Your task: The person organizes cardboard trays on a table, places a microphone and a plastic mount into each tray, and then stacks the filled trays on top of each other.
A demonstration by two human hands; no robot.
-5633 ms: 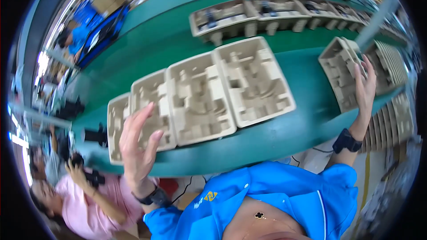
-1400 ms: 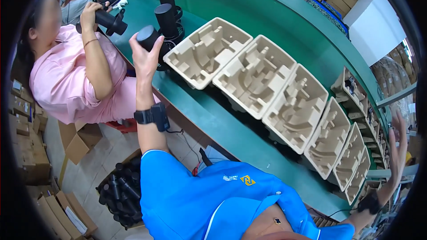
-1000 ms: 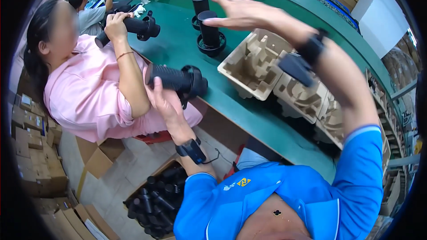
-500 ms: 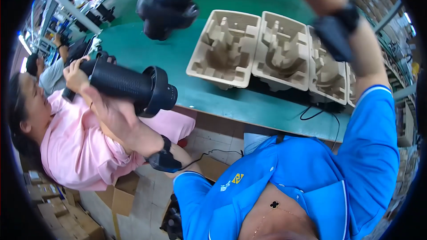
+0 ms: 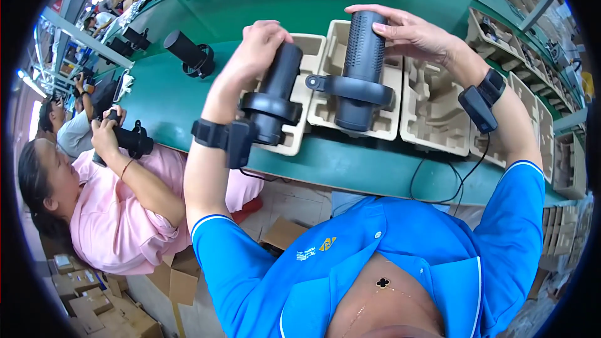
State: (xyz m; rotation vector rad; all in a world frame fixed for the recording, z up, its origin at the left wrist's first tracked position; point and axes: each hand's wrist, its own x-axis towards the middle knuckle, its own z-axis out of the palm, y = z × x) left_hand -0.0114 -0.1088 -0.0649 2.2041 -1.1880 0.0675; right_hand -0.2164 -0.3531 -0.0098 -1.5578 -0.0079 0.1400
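My left hand (image 5: 256,47) grips the top of a black cylindrical device (image 5: 273,101) with a collar bracket, held over a beige moulded pulp tray (image 5: 299,128) at the belt's near edge. My right hand (image 5: 407,30) holds a second black cylinder (image 5: 359,72) with a perforated upper half and a clamp, over the neighbouring pulp tray (image 5: 327,103). Both cylinders point down toward the tray cavities; whether they touch the trays I cannot tell. Each wrist wears a black band with a small box.
More pulp trays (image 5: 432,109) line the green conveyor (image 5: 163,100) to the right. Another black cylinder (image 5: 188,53) lies on the belt at left. A seated person in pink (image 5: 119,213) holds one too. Cardboard boxes (image 5: 81,300) sit on the floor.
I have turned back from the seated person to the trays. Both cylinders, held up and apart before, have come down side by side over the two nearest trays.
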